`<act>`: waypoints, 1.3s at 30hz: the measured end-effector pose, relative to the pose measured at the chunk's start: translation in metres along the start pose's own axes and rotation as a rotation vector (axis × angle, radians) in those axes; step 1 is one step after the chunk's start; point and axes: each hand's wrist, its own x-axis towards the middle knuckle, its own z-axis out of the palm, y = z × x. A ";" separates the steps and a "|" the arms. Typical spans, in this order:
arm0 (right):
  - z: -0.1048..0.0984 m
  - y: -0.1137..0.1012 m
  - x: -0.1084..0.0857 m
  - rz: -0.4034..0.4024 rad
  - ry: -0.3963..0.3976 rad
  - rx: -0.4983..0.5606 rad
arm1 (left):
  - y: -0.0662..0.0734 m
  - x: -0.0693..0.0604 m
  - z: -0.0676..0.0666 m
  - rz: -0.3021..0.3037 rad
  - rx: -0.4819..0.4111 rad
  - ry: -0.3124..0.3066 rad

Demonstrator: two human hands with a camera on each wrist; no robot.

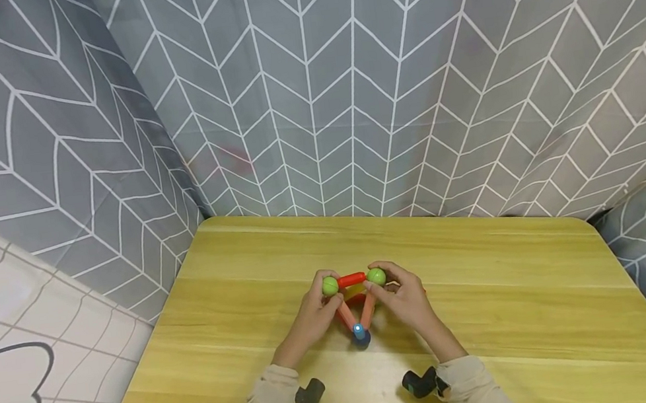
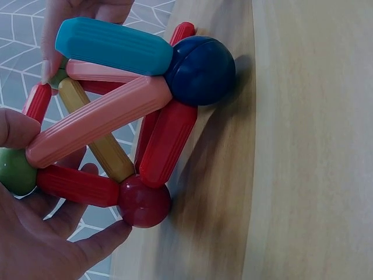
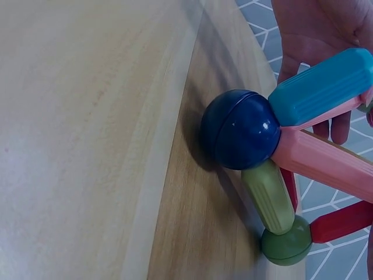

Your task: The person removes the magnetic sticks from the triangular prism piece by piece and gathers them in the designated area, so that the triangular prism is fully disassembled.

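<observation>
A structure of ribbed rods and balls stands on the table between the hands. In the head view the left hand [image 1: 313, 311] grips the left green ball [image 1: 330, 286] and the right hand [image 1: 407, 295] grips the right green ball [image 1: 376, 276]; a red rod [image 1: 352, 279] spans the two. Pink rods [image 2: 99, 121] slope down to the dark blue ball [image 2: 200, 70], from which a light blue rod [image 2: 114, 46] sticks out. In the left wrist view a fingertip of the left hand [image 2: 44, 245] touches a red ball [image 2: 144, 201]. A lower green ball [image 3: 286, 240] shows in the right wrist view.
Two black objects lie on the wooden table [image 1: 519, 299] beside the sleeves, one at the left [image 1: 310, 393] and one at the right [image 1: 419, 383]. Grey patterned curtains [image 1: 311, 96] hang behind the table and along its sides.
</observation>
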 end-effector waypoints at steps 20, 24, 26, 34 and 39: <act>-0.015 0.002 0.007 0.053 0.105 0.005 | 0.000 0.000 0.001 0.005 -0.009 0.016; -0.026 0.008 0.008 0.114 0.170 -0.092 | -0.001 -0.001 0.001 0.003 -0.005 0.009; -0.031 0.011 0.008 0.142 0.193 -0.124 | -0.001 0.000 0.001 0.002 -0.005 0.003; -0.043 0.021 0.006 0.157 0.248 -0.125 | 0.000 0.000 0.000 0.001 -0.024 0.011; -0.047 0.027 0.006 0.167 0.292 -0.111 | 0.000 0.000 0.001 -0.012 -0.034 0.004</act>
